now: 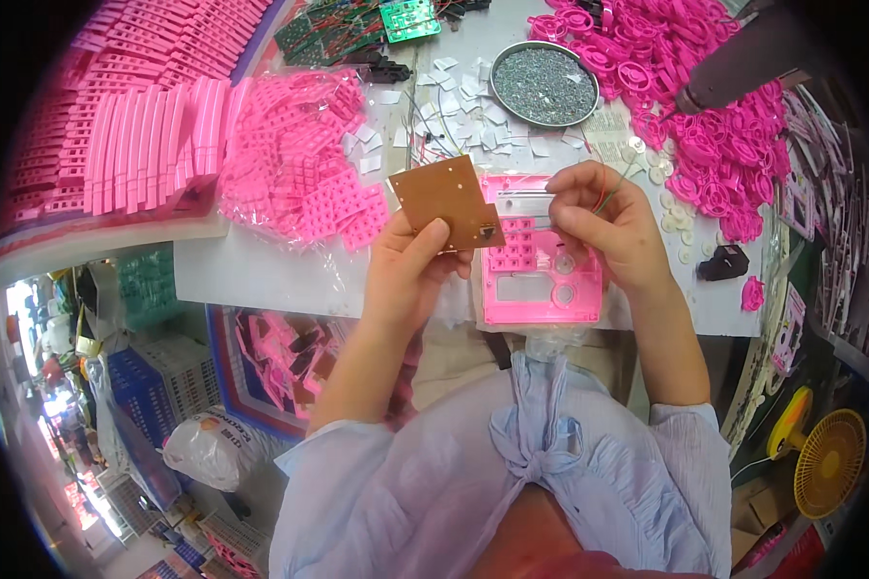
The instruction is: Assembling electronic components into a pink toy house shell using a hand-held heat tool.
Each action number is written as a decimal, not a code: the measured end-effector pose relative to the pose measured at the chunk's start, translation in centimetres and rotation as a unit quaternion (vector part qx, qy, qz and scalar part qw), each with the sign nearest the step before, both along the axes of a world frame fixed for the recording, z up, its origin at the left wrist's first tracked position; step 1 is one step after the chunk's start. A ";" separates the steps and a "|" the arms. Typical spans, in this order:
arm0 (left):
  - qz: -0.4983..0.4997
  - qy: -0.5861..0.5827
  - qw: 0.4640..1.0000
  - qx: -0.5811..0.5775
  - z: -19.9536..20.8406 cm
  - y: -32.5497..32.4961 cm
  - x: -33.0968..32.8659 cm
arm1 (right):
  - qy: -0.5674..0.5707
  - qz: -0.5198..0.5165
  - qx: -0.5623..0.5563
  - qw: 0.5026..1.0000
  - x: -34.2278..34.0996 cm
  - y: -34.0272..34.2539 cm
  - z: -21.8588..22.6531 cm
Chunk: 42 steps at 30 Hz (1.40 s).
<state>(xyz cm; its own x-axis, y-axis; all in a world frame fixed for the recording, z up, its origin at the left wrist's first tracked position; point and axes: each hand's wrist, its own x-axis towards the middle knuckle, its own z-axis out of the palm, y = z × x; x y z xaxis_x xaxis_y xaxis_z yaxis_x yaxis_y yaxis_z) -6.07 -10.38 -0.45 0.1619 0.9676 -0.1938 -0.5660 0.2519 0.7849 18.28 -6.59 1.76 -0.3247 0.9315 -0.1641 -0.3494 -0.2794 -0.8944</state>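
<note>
My left hand (413,261) grips a brown circuit board (444,201) by its lower edge, thumb on its face. The board is tilted above the table, just left of a pink plastic housing (543,307). My right hand (603,220) pinches thin red and green wires (603,198) between thumb and fingers over the housing's upper right. In the housing sits a pink button pad (514,246), with round openings beside it. Whether the wires join the board cannot be seen.
A bag of pink button pads (294,154) lies left, beside stacked pink housings (154,145). A round tray of screws (545,85) stands behind, near white squares (454,101). At right, a power screwdriver (743,68) hangs over magenta parts (734,145); a yellow fan (828,463) stands below.
</note>
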 end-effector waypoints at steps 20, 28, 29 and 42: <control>0.026 0.322 0.941 0.103 2.2 -2.2 0.6 | -0.227 -0.184 -0.057 0.955 16.5 -9.0 -1.1; -0.177 0.301 0.846 0.403 2.0 -3.1 4.9 | -0.393 0.126 0.367 0.834 9.3 -7.0 4.5; -0.222 0.307 0.858 0.347 2.0 -3.6 4.9 | -0.364 0.175 0.365 0.839 6.9 -6.2 4.9; -0.301 0.337 0.890 0.056 2.7 -7.8 -0.2 | -0.327 0.213 0.172 0.904 0.2 1.9 -0.9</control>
